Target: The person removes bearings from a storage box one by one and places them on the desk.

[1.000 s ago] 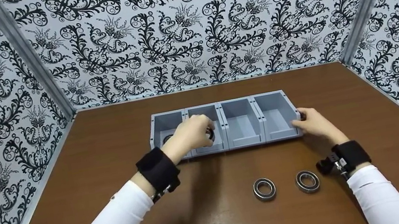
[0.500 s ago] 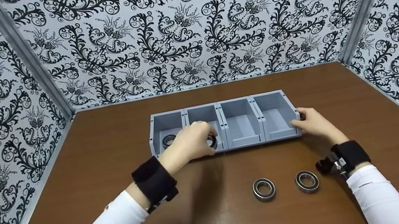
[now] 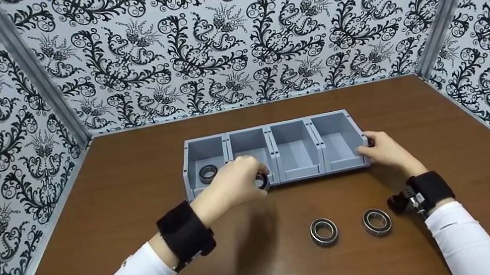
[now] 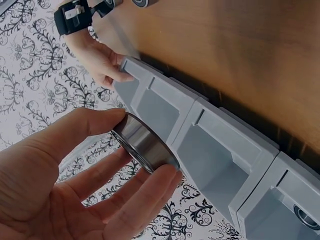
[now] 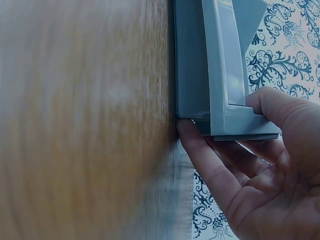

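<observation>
My left hand [image 3: 237,181] pinches a ball bearing [image 4: 147,145] between thumb and fingertips. In the head view it overlaps the front lip of the second compartment from the left. The bearing's smooth steel outer ring shows in the left wrist view. My right hand [image 3: 386,151] grips the right end of a row of grey bins [image 3: 301,173], thumb on the side wall and fingers round the outside, as the right wrist view shows [image 5: 260,190]. Another bearing [image 3: 210,181] lies in the leftmost compartment.
On the brown table [image 3: 141,176], in front of the bins, lie two more bearings, one on the left [image 3: 326,242] and one on the right [image 3: 379,233] near my right wrist. Patterned walls [image 3: 231,59] enclose the table at the back and sides.
My left hand has come back toward me with the bearing, from over the second compartment to its front lip. The bearing in the leftmost compartment shows more fully. My right hand stays put.
</observation>
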Tool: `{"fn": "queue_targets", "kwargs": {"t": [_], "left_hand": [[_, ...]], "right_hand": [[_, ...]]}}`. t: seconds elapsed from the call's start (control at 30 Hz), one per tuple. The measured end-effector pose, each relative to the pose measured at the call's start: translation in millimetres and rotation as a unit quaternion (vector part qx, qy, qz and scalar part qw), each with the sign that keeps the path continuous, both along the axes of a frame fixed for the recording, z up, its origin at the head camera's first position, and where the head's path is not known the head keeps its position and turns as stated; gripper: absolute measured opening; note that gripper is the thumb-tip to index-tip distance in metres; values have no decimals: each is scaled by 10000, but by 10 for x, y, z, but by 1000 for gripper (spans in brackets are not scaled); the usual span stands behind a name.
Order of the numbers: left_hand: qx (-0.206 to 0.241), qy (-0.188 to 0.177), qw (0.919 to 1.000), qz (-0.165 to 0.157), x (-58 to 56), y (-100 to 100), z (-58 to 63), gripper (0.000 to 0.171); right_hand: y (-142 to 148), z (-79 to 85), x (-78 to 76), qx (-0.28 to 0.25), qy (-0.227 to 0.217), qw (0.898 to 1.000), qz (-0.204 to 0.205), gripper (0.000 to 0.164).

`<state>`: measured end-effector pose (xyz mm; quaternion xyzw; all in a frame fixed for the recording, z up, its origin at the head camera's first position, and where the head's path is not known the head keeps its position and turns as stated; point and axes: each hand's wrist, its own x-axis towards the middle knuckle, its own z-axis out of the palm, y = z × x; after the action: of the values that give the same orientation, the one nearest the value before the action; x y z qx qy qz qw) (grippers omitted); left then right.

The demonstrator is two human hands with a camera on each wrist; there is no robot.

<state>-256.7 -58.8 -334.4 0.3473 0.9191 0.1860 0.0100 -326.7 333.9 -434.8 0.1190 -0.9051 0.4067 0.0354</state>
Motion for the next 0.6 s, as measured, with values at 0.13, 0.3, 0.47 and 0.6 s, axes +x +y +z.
{"fn": "queue_targets", "kwargs": {"t": [0.13, 0.3, 0.47, 0.6], "left_hand": [[68, 49, 9999, -122, 57, -18, -27, 25], [104, 36, 9999, -101, 133, -28, -47, 28], [123, -2, 9997, -230, 178, -25, -83, 24], [155, -32, 9994, -305, 211, -33, -123, 23]], "right_hand": [[-12, 16, 9, 8, -159, 9999, -25, 46], [-18, 17, 12, 30, -164, 9999, -39, 46], [-12, 9, 6, 8, -179, 9998, -55, 45], [-6, 3, 3, -31, -169, 9998, -64, 45]]}}
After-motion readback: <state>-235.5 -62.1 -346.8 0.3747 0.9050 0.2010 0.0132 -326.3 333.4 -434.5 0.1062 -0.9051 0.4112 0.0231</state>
